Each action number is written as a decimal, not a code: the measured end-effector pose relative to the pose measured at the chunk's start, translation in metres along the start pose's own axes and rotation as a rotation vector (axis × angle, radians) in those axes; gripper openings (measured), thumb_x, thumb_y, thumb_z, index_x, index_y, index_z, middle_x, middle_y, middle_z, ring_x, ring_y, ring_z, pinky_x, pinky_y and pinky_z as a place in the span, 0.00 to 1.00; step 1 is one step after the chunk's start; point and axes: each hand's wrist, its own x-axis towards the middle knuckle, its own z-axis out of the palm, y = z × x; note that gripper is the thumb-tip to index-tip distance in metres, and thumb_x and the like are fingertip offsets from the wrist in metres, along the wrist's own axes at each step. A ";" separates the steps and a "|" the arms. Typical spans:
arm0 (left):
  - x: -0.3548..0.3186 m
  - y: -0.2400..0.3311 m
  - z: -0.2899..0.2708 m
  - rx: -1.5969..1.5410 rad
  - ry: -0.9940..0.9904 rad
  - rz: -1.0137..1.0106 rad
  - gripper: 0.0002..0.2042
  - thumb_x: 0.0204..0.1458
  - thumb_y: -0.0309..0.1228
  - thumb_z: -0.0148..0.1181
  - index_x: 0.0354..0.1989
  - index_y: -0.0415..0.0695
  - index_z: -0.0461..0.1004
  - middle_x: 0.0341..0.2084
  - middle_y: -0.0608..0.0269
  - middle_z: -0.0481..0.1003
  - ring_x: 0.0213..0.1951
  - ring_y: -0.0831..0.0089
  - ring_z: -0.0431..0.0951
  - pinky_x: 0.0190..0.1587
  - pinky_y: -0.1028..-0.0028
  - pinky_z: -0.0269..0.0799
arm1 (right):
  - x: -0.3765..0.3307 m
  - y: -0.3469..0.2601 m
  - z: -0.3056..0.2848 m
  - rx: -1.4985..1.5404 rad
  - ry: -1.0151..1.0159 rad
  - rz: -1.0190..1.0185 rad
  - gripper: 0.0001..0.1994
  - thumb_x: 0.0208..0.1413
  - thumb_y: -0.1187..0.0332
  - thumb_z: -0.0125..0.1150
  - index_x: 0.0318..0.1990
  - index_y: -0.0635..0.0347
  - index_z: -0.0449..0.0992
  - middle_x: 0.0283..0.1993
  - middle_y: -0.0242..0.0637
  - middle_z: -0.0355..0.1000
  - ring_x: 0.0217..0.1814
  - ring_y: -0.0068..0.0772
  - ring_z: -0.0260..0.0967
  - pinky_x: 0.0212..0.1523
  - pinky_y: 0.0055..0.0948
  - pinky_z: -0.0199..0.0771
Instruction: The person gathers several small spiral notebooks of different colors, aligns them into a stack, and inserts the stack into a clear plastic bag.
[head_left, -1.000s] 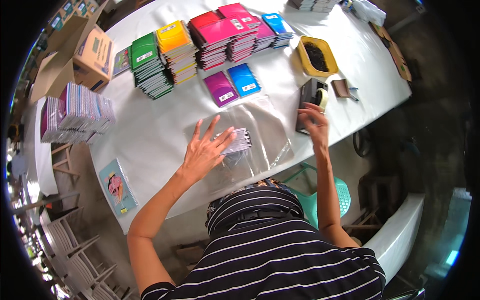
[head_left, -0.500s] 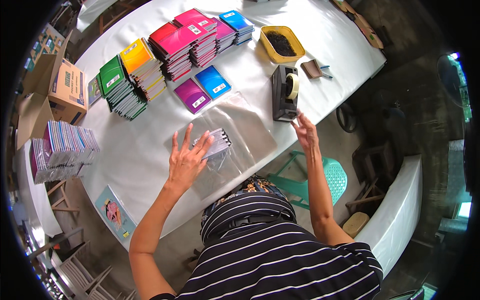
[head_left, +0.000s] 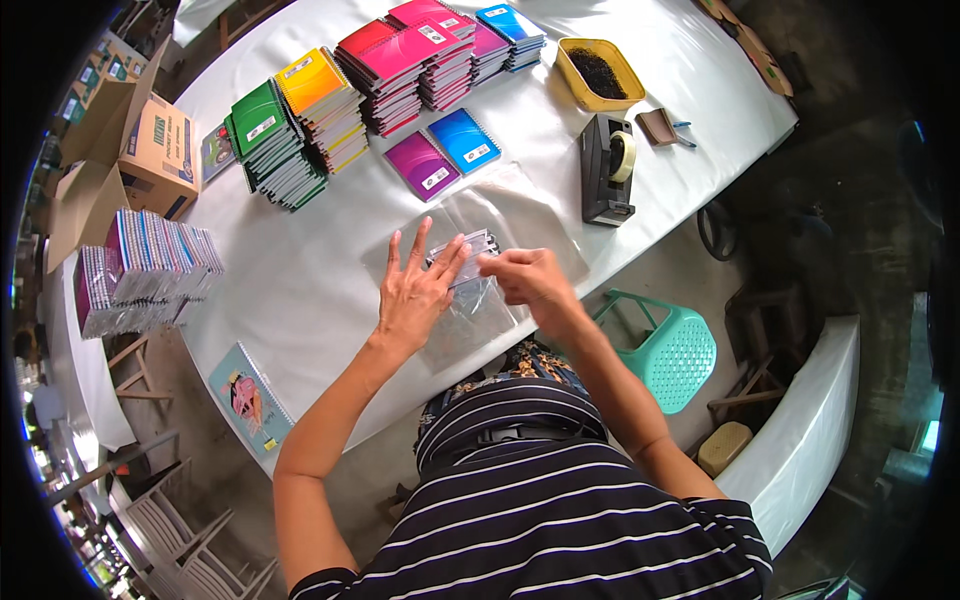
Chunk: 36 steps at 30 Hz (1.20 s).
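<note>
A small bundle of spiral notebooks (head_left: 466,262) in clear plastic lies on a clear plastic sheet (head_left: 540,235) near the table's front edge. My left hand (head_left: 412,300) is open, its fingers spread and the tips resting on the bundle's left part. At the bundle's right end my right hand (head_left: 530,282) is closed, thumb and index finger pinched. Whatever that pinch holds is too small to make out. Farther right stands a black tape dispenser (head_left: 600,180) with a roll of tape. A purple notebook (head_left: 420,166) and a blue notebook (head_left: 465,140) lie just beyond the sheet.
Tall notebook stacks, green (head_left: 262,125), yellow (head_left: 312,85) and pink (head_left: 405,55), line the far side. Wrapped bundles (head_left: 145,270) and an open carton (head_left: 158,150) stand left. A yellow tub (head_left: 600,75) sits far right; a green stool (head_left: 665,350) stands beside the table.
My right hand has moved left from beside the tape dispenser to the bundle's right end, its fingers now pinched. My left hand stays on the bundle. The whole view has shifted slightly.
</note>
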 end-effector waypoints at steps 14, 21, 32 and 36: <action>0.036 -0.025 0.023 -0.471 -0.069 -0.112 0.35 0.50 0.47 0.60 0.67 0.53 0.58 0.67 0.59 0.56 0.69 0.51 0.49 0.64 0.41 0.47 | 0.025 0.083 -0.002 -0.628 0.296 -0.381 0.19 0.56 0.56 0.62 0.26 0.67 0.77 0.15 0.39 0.67 0.14 0.25 0.60 0.16 0.33 0.58; 0.062 -0.006 0.004 -0.259 -0.284 -0.082 0.45 0.42 0.53 0.67 0.68 0.51 0.54 0.68 0.51 0.53 0.67 0.49 0.54 0.65 0.52 0.54 | 0.045 0.103 -0.029 -1.009 0.035 -0.197 0.25 0.59 0.49 0.54 0.28 0.67 0.79 0.16 0.41 0.69 0.20 0.29 0.71 0.24 0.36 0.71; -0.002 0.018 0.041 -1.846 0.582 -0.452 0.49 0.37 0.30 0.74 0.69 0.42 0.50 0.71 0.58 0.45 0.70 0.59 0.47 0.68 0.65 0.46 | 0.042 0.048 -0.036 0.345 -0.239 -0.236 0.36 0.44 0.67 0.74 0.59 0.56 0.59 0.55 0.41 0.66 0.59 0.37 0.64 0.61 0.36 0.66; -0.019 0.005 0.046 -1.845 0.543 -0.487 0.58 0.37 0.37 0.77 0.72 0.44 0.35 0.71 0.50 0.38 0.72 0.54 0.36 0.70 0.60 0.33 | 0.057 0.025 -0.041 -0.492 -0.239 -0.581 0.43 0.35 0.76 0.76 0.61 0.58 0.57 0.56 0.40 0.67 0.59 0.38 0.65 0.60 0.36 0.66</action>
